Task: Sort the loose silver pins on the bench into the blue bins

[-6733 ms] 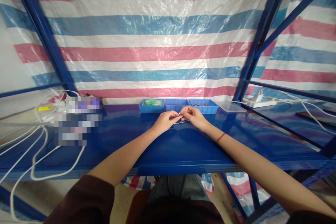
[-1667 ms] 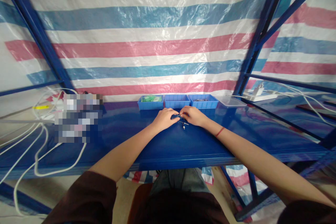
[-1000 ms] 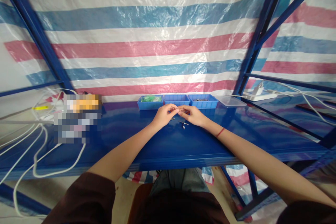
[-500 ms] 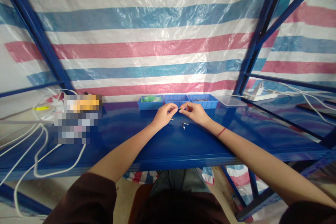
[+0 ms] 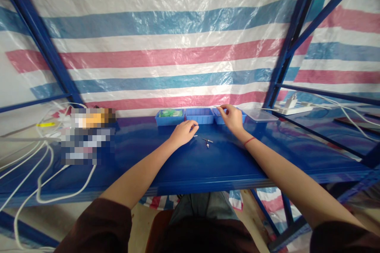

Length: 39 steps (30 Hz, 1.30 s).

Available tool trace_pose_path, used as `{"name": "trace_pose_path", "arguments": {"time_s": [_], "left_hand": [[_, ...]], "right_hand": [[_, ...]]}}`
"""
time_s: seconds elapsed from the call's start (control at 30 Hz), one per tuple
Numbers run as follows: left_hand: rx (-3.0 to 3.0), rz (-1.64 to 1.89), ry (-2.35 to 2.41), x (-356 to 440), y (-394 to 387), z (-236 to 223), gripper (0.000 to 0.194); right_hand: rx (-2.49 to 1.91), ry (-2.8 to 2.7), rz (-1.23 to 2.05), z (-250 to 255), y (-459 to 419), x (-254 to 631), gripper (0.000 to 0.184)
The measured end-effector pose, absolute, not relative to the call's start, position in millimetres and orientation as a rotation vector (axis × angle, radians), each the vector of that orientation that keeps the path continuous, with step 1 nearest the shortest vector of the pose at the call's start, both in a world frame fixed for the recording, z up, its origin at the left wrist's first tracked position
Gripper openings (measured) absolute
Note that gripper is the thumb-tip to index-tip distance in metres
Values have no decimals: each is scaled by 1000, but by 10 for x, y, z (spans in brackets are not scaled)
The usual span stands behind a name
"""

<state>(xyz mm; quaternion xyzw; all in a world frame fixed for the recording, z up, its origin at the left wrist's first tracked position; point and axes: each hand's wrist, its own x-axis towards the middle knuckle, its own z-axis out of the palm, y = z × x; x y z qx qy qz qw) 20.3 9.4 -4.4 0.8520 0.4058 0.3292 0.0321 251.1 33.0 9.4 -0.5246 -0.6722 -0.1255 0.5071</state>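
Observation:
My right hand (image 5: 231,118) is raised over the front of the right-hand blue bin (image 5: 242,117). Its thumb and fingertips pinch a thin, pin-like metal piece (image 5: 216,106) that sticks out to the left. Lower down, my left hand (image 5: 184,131) is close above the table with thumb and forefinger brought together; whatever they hold is too small to make out. On the table between the hands lie a slim metal pin (image 5: 207,140) and a short piece with a pale head (image 5: 208,145). Another small silver piece (image 5: 195,136) lies just by my left fingers.
Left of that bin stand a middle blue bin (image 5: 199,116) and one holding green plastic (image 5: 170,113). A clear lid (image 5: 262,115) and a white power strip (image 5: 293,106) are to the right. White cables (image 5: 44,174) and a blurred-out pile (image 5: 89,134) occupy the table's left side.
My hands were together over the table, both at a thin piece. The right has moved up and right to the bin with a thin piece; the left has shifted slightly down.

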Motion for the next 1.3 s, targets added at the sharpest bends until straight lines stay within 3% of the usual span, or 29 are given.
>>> {"name": "trace_pose_path", "arguments": {"time_s": [0.13, 0.27, 0.6, 0.9, 1.3], "left_hand": [[2786, 868, 1082, 225, 21, -10, 30], [2889, 677, 897, 316, -94, -8, 44], [2917, 649, 870, 384, -42, -46, 21], [2773, 833, 1028, 287, 80, -69, 18], [2801, 818, 1074, 245, 45, -55, 19]], "right_hand": [[-1467, -1626, -505, 34, 489, 2749, 38], [-1400, -1677, -455, 29, 427, 2628, 37], [-1112, -2156, -183, 44, 151, 2236, 24], [-942, -2269, 386, -12, 69, 2180, 22], [-909, -2424, 237, -120, 136, 2152, 19]]}}
